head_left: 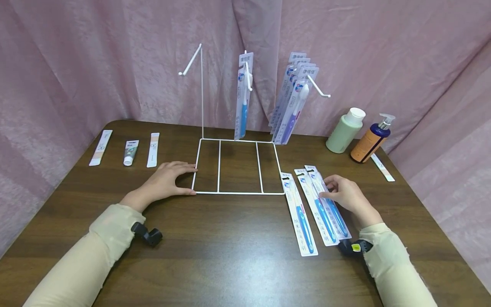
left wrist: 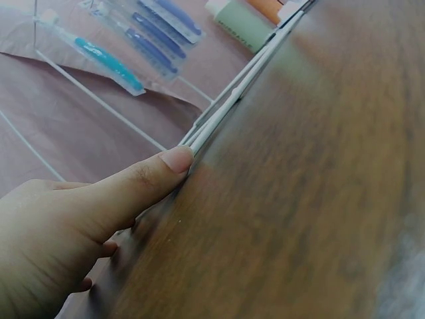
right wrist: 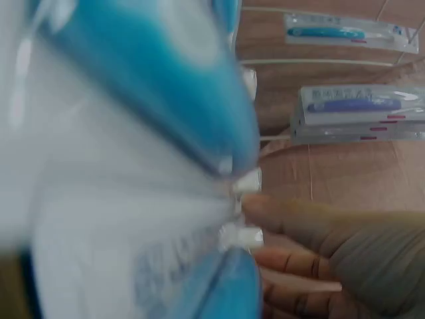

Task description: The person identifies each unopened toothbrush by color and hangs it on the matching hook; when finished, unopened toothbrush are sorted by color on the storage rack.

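A white wire display rack (head_left: 240,193) stands on the table, with three hooks at its back. My left hand (head_left: 167,181) rests at the rack's left side, thumb against the near corner and extended fingers touching the side wire. In the left wrist view the thumb (left wrist: 178,159) presses the wire end. Three packaged toothbrushes lie right of the rack: one apart (head_left: 300,217), and two overlapping, a left pack (head_left: 316,209) and a right pack (head_left: 337,219). My right hand (head_left: 345,194) pinches the right packaged toothbrush near its upper part; its curled fingers are partly hidden.
One packaged toothbrush (head_left: 242,100) hangs on the middle hook and several (head_left: 293,102) on the right hook; the left hook (head_left: 190,62) is bare. A green bottle (head_left: 343,134) and an orange pump bottle (head_left: 368,143) stand back right. A small tube (head_left: 131,152) lies at left between slim packets (head_left: 153,149).
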Available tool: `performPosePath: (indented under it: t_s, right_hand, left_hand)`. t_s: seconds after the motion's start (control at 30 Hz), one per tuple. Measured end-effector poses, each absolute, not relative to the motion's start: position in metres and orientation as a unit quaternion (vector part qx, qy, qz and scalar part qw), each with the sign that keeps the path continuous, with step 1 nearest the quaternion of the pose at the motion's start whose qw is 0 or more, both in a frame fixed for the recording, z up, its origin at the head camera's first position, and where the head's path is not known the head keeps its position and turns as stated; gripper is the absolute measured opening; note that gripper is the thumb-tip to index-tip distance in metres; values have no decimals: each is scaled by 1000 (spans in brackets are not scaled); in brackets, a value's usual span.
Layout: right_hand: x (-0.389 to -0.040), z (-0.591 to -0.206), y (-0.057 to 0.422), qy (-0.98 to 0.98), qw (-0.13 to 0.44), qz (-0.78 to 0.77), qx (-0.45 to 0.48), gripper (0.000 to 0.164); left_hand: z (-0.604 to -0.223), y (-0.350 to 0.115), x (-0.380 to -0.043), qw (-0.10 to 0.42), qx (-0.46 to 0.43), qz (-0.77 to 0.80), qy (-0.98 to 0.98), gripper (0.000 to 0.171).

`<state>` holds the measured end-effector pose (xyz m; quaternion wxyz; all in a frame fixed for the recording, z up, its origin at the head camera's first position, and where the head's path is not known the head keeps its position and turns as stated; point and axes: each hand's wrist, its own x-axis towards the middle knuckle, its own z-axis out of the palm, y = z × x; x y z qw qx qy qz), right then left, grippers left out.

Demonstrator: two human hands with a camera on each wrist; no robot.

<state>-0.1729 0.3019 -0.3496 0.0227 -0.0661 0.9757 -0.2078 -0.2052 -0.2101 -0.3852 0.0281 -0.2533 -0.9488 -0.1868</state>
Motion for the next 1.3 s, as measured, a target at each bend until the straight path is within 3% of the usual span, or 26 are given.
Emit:
performPosePath:
  t_s: [0.57, 0.73, 1.3]
  right_hand:
    - [-178, -361, 299, 959, 63, -276, -4, 59]
    - [-178, -359, 299, 952, 70, -299, 15, 55]
    - [-169, -332, 312, 956, -29, -291, -9, 48]
  left_hand:
    - [-387, -210, -205, 30, -256, -185, -948, 78]
    - [-386, -210, -204, 32, -256, -188, -948, 78]
    - [-386, -210, -204, 21, -249, -189, -950, 79]
